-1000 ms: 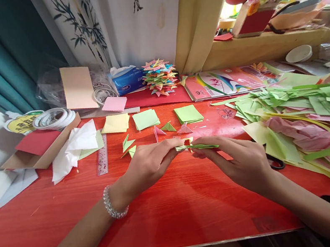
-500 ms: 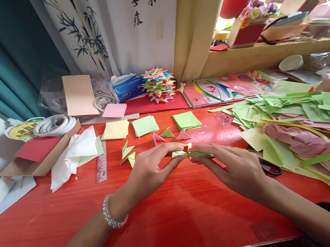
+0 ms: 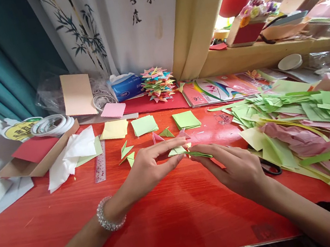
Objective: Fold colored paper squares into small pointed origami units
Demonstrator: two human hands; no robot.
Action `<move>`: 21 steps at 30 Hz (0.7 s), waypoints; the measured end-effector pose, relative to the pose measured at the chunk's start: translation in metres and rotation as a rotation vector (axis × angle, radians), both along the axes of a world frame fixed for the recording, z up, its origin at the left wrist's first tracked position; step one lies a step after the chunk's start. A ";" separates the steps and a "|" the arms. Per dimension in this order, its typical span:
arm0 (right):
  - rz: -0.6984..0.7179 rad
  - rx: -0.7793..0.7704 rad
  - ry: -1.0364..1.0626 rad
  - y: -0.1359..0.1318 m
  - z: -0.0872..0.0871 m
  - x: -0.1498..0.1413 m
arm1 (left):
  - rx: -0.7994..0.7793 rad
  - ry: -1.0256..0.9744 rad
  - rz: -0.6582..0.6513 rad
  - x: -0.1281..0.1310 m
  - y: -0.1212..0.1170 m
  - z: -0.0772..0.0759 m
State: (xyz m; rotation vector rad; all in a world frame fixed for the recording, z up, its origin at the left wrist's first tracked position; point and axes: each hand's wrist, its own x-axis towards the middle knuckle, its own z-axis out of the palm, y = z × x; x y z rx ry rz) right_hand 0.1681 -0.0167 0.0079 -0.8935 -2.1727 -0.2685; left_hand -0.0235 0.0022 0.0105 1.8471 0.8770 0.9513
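A small folded piece of green paper [image 3: 201, 154] is held level above the red table between my two hands. My left hand [image 3: 149, 166], with a beaded bracelet at the wrist, has thumb and index finger around the paper's pale left end. My right hand [image 3: 236, 164] pinches its right part, fingers on top and thumb below. Just beyond the hands are folded pink pieces [image 3: 157, 137] and a green folded triangle [image 3: 166, 132]. More green folded pieces [image 3: 125, 149] lie left of them. Behind sit stacks of yellow [image 3: 114, 130], pale green [image 3: 144, 125] and bright green [image 3: 186, 120] paper squares.
Loose green and pink paper strips [image 3: 325, 112] heap on the right, with a black scissors handle [image 3: 271, 167] partly under them. On the left are a ruler [image 3: 100, 164], crumpled tissue [image 3: 73, 156], tape rolls [image 3: 52, 125] and a cardboard tray [image 3: 36, 161]. A multicoloured paper model [image 3: 158, 84] stands behind.
My left index finger has risen and stretched along the paper's left end, showing more of its pale face. My right hand keeps almost the same grip. The view has shifted slightly.
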 end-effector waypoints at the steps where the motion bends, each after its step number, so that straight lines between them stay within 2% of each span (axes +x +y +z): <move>1: 0.003 -0.008 0.000 0.000 0.000 0.000 | -0.020 -0.010 -0.009 -0.001 0.000 0.000; 8: -0.007 -0.021 0.022 -0.001 0.002 0.000 | -0.095 -0.014 -0.037 -0.001 0.000 0.003; 14: 0.019 -0.046 0.023 -0.001 0.002 0.001 | -0.094 -0.004 -0.014 0.000 0.001 0.003; 21: -0.036 -0.011 0.019 -0.002 0.002 0.001 | -0.126 -0.020 -0.053 0.000 0.001 0.001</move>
